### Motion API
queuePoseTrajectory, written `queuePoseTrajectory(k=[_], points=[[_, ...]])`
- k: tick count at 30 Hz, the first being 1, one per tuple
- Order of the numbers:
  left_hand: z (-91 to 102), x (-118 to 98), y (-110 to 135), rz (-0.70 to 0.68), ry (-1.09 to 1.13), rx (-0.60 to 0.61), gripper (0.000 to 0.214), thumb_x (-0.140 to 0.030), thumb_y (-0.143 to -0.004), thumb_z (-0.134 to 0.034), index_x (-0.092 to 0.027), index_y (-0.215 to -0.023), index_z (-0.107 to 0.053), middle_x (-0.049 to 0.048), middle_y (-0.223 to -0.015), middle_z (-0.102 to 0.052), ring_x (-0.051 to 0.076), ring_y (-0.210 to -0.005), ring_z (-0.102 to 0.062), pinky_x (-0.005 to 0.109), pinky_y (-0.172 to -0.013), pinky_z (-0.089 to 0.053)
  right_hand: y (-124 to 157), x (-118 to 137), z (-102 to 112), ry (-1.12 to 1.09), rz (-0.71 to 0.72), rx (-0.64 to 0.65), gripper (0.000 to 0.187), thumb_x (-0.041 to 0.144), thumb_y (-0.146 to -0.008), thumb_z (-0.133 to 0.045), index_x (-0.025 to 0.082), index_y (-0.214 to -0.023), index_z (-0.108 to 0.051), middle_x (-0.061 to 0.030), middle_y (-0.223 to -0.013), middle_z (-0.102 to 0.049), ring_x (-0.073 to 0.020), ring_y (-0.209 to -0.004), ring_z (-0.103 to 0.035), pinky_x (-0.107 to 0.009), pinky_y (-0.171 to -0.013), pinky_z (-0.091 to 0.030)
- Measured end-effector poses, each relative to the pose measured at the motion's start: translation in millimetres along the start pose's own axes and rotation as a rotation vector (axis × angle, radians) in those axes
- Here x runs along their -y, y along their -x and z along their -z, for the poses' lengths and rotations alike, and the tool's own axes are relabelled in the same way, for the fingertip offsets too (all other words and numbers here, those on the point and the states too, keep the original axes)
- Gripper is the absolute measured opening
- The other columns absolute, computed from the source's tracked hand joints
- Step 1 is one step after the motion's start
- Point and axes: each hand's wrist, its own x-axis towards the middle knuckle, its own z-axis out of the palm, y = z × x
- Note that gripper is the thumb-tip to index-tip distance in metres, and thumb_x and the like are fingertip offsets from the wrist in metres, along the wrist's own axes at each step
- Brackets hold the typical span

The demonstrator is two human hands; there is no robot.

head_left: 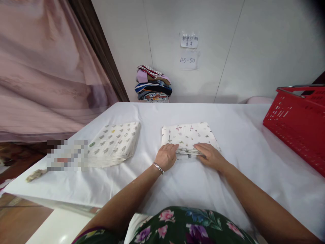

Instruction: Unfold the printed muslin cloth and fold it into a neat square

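Observation:
A folded white cloth [189, 135] with small printed plants and figures lies in the middle of the table, its layers showing along the near edge. My left hand [167, 156], with a silver bracelet at the wrist, grips the near left corner with fingers curled over the top. At the near right part of the same edge, my right hand [209, 156] holds the layers, its thumb low and fingers on top. Left of my hands rests another folded cloth [114, 140], white with grey prints, and neither hand touches it.
A white sheet covers the table [243, 135]. On the right stands a red plastic basket [299, 125]. Folded fabrics form a stack [153, 86] beyond the far edge by the wall. Pink curtain [45, 67] hangs at left. A blurred-out patch hides something at the table's left.

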Motion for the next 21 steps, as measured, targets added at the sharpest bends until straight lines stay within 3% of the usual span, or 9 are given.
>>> queuePoseTrajectory(k=[6,13,18,21], points=[[-5.6,-5,10,-0.039,0.035,-0.032,0.038,-0.006,-0.076,-0.042,-0.019,-0.110,-0.055,0.0068,-0.098,-0.059,0.022,-0.091,-0.051,0.037,-0.080,-0.042,5,-4,5,-0.003,-0.091,0.019,0.043,0.022,-0.085,-0.041,0.024,-0.127,-0.047,-0.0063,-0.125,-0.054,-0.0234,-0.115,-0.049,-0.046,-0.096,-0.040],[-10.6,-11,20,-0.040,0.063,-0.085,0.036,-0.005,-0.081,-0.040,-0.021,-0.110,-0.057,0.0061,-0.099,-0.059,0.020,-0.092,-0.050,0.036,-0.081,-0.041,14,-13,9,0.002,-0.070,0.008,0.039,0.019,-0.086,-0.039,0.024,-0.123,-0.052,-0.0066,-0.121,-0.057,-0.0223,-0.111,-0.052,-0.045,-0.094,-0.043],[6.0,-9,11,0.015,0.191,-0.051,0.021,-0.028,-0.083,-0.051,-0.020,-0.099,-0.061,0.0054,-0.094,-0.060,0.020,-0.087,-0.052,0.036,-0.079,-0.043,14,-14,4,0.007,-0.057,0.012,0.036,0.019,-0.085,-0.041,0.024,-0.118,-0.056,-0.0071,-0.120,-0.057,-0.0228,-0.110,-0.052,-0.044,-0.090,-0.045],[14.4,-5,-4,0.035,0.244,-0.085,0.028,-0.039,-0.087,-0.045,-0.020,-0.099,-0.061,0.0064,-0.102,-0.061,0.020,-0.097,-0.053,0.037,-0.085,-0.042,13,-14,2,0.009,-0.066,0.027,0.036,0.019,-0.085,-0.043,0.025,-0.117,-0.057,-0.0069,-0.121,-0.057,-0.0232,-0.111,-0.051,-0.044,-0.091,-0.045]])
